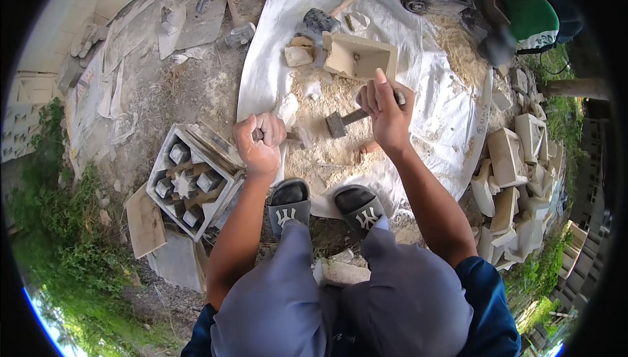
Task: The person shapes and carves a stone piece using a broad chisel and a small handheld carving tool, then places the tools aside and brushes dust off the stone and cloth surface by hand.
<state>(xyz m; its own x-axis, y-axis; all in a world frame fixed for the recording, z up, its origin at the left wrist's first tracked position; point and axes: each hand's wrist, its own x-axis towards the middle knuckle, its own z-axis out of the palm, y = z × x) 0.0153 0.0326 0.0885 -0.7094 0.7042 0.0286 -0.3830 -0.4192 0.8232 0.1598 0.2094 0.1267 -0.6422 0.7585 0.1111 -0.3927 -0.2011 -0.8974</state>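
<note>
My left hand (pixel 260 142) is closed around the handle of a small trowel-like tool (pixel 301 137), its flat end pointing right over the sandy debris. My right hand (pixel 386 109) grips a small hammer (pixel 337 124) by its handle, thumb stretched along it, the head hanging to the left above the sand. Between and below the hands, sandy crumbs (pixel 314 157) cover a white sheet (pixel 261 69). Just beyond my right hand lies an open, box-shaped beige block (pixel 360 54). A short reddish-brown piece (pixel 369 147) rests on the sand below the hammer.
A mallet (pixel 322 20) and stone chunks (pixel 299 54) lie farther up the sheet. To the left stands a geometric mould (pixel 185 184); to the right, cast blocks (pixel 507 157) are piled. Another person (pixel 530 20) works at the upper right. My sandals (pixel 290 201) border the sheet.
</note>
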